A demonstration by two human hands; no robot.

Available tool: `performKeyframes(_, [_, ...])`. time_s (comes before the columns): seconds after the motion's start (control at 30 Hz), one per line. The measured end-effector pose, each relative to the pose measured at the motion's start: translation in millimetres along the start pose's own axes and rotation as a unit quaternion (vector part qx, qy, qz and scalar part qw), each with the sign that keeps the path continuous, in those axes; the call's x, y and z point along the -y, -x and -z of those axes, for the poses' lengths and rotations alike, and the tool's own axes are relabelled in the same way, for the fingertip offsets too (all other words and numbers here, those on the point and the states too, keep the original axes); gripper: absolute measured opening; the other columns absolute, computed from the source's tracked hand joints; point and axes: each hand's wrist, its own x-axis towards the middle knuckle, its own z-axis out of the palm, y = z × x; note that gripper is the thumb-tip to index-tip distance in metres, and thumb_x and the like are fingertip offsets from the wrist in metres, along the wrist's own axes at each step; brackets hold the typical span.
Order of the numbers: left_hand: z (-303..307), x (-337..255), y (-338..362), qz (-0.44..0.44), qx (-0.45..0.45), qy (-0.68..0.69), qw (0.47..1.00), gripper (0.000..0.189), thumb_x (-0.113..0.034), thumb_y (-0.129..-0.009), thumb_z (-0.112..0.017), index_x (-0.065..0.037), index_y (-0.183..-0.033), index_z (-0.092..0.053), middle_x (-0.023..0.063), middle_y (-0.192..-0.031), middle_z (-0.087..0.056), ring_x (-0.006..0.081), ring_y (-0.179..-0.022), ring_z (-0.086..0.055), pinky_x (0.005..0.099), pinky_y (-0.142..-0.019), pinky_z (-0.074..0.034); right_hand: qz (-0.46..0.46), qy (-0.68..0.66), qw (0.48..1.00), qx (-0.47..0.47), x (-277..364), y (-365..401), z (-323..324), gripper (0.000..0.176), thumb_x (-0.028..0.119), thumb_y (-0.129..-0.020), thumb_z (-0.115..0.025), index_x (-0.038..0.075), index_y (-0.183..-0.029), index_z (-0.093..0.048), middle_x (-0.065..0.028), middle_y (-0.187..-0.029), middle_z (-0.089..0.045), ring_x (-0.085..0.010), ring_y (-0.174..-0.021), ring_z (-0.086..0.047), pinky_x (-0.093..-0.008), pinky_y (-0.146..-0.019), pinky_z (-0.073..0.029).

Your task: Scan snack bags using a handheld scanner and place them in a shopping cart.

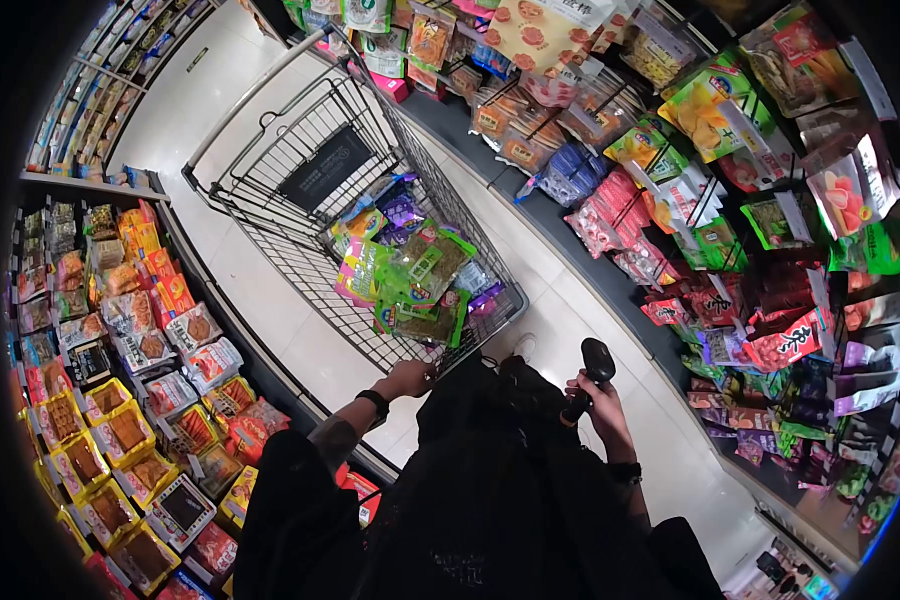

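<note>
My left hand (408,378) grips the near rim of a wire shopping cart (270,170) in a store aisle. In the cart lie several snack packets (410,270), mostly green, purple and pink. My right hand (592,400) is closed around a black handheld scanner (596,362), held upright to the right of the cart's near corner. A dark watch band shows on each wrist.
Shelves of packaged snacks line both sides: orange and yellow boxes on the left (130,400), hanging bags in red, green and pink on the right (750,220). The pale tiled floor (200,90) runs ahead past the cart. My dark clothing fills the bottom.
</note>
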Motion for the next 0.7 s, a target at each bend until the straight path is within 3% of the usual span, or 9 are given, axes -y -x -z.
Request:
performKeyframes(0.1, [7, 12, -12, 0.012, 0.028, 0.095, 0.995, 0.035, -0.037, -0.07, -0.076, -0.014, -0.096, -0.069, 0.0058, -0.089, -0.069, 0.0259, -0.084, -0.066, 0.0385, -0.074, -0.05, -0.008, 0.031, 0.999, 0.013, -7, -1, 0, 0.031, 0.017, -0.09, -0.061, -0.001, -0.113, -0.051, -0.0119, -0.093, -0.063, -0.02, -0.085, -0.063, -0.0344, -0.078, -0.052])
performKeyframes(0.2, [-2, 40, -46, 0.065, 0.063, 0.23, 0.969, 0.039, -0.044, -0.082, -0.067, -0.007, -0.094, -0.07, 0.0066, -0.077, -0.067, 0.0188, -0.073, -0.065, 0.0339, -0.07, -0.051, -0.011, 0.057, 0.998, 0.023, -11, -2, -1, 0.033, 0.016, -0.089, -0.061, -0.001, -0.115, -0.05, -0.0117, -0.092, -0.062, -0.0201, -0.084, -0.063, -0.0341, -0.079, -0.052])
performKeyframes(0.33, [-11, 89, -104, 0.132, -0.199, 0.428, 0.872, 0.045, -0.044, -0.087, -0.06, -0.001, -0.096, -0.068, 0.0063, -0.072, -0.065, 0.0174, -0.066, -0.064, 0.031, -0.061, -0.053, -0.024, 0.065, 0.997, 0.025, -21, -4, 3, 0.033, 0.016, -0.087, -0.064, -0.004, -0.111, -0.052, -0.0119, -0.091, -0.064, -0.0179, -0.08, -0.063, -0.0308, -0.076, -0.051])
performKeyframes(0.37, [-26, 127, -127, 0.044, -0.277, 0.153, 0.948, 0.043, -0.043, -0.088, -0.06, -0.001, -0.095, -0.068, 0.0069, -0.071, -0.065, 0.0181, -0.065, -0.064, 0.0316, -0.06, -0.052, -0.026, 0.06, 0.998, 0.026, -23, -5, 3, 0.032, 0.016, -0.086, -0.065, -0.005, -0.108, -0.054, -0.0119, -0.09, -0.065, -0.0167, -0.079, -0.063, -0.0294, -0.075, -0.051])
performKeyframes(0.4, [-35, 154, -147, -0.049, -0.33, -0.136, 0.933, 0.042, -0.041, -0.089, -0.059, -0.001, -0.094, -0.068, 0.0074, -0.07, -0.064, 0.0187, -0.065, -0.064, 0.0322, -0.059, -0.051, -0.026, 0.063, 0.997, 0.02, -21, -4, 1, 0.032, 0.016, -0.086, -0.065, -0.005, -0.108, -0.054, -0.0119, -0.09, -0.065, -0.0166, -0.079, -0.063, -0.0294, -0.075, -0.051])
performKeyframes(0.5, [-30, 166, -181, 0.176, -0.312, 0.353, 0.864, 0.033, -0.033, -0.088, -0.062, 0.0, -0.089, -0.064, 0.0063, -0.064, -0.06, 0.0187, -0.057, -0.058, 0.0329, -0.052, -0.046, -0.028, 0.065, 0.997, 0.009, -17, 1, 1, 0.033, 0.017, -0.086, -0.065, -0.005, -0.108, -0.055, -0.012, -0.09, -0.065, -0.0166, -0.08, -0.064, -0.0293, -0.076, -0.051])
performKeyframes(0.6, [15, 112, -166, 0.279, -0.248, 0.662, 0.65, 0.024, -0.024, -0.085, -0.066, -0.001, -0.083, -0.06, 0.0048, -0.062, -0.056, 0.0178, -0.05, -0.052, 0.0332, -0.047, -0.04, -0.025, 0.058, 0.998, 0.0, -18, 5, 10, 0.033, 0.017, -0.086, -0.066, -0.005, -0.107, -0.055, -0.0117, -0.091, -0.065, -0.0168, -0.081, -0.064, -0.0294, -0.076, -0.051])
performKeyframes(0.63, [20, 95, -163, 0.292, -0.301, 0.678, 0.603, 0.023, -0.021, -0.081, -0.071, -0.002, -0.079, -0.057, 0.0021, -0.059, -0.052, 0.0151, -0.045, -0.045, 0.0323, -0.044, -0.034, -0.03, 0.054, 0.998, -0.006, -19, 6, 14, 0.035, 0.016, -0.086, -0.065, -0.005, -0.111, -0.052, -0.0121, -0.091, -0.064, -0.0176, -0.082, -0.064, -0.03, -0.077, -0.051])
performKeyframes(0.7, [21, 94, -166, 0.27, -0.329, 0.615, 0.664, 0.026, -0.024, -0.081, -0.071, -0.002, -0.078, -0.058, 0.0032, -0.06, -0.053, 0.0156, -0.046, -0.047, 0.0329, -0.045, -0.035, -0.041, 0.045, 0.998, -0.013, -21, 9, 21, 0.041, 0.014, -0.087, -0.062, -0.006, -0.12, -0.045, -0.013, -0.092, -0.063, -0.0193, -0.083, -0.064, -0.0311, -0.079, -0.051])
